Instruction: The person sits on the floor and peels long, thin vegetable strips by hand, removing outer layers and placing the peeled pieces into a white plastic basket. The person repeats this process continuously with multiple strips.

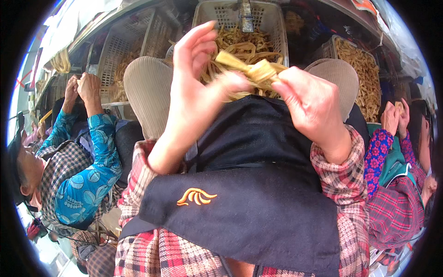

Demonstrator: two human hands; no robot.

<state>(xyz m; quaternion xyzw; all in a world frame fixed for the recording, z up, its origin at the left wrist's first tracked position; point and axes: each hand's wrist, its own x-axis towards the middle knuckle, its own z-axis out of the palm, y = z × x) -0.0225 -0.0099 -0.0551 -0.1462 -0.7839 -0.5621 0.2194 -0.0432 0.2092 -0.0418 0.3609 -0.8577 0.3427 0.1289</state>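
My right hand [309, 100] pinches a knotted, flat yellowish strip [262, 71], perhaps a dried plant or food material, above my lap. One end of the strip sticks out towards my left hand [193, 83]. That hand is raised with its fingers apart, and its thumb is blurred close under the strip. Whether the thumb touches it is hard to tell. Longer loose strips [242, 50] hang behind the knot, over a pale plastic crate [223, 12] full of similar pieces. A black apron [242, 214] covers my lap and chest.
A metal bar [246, 17] projects over the crate. More slotted crates stand at the left [121, 41] and right [337, 43], the right one heaped with knotted pieces [361, 76]. Co-workers sit close on both sides, a blue sleeve [86, 187] left and a floral sleeve [377, 159] right.
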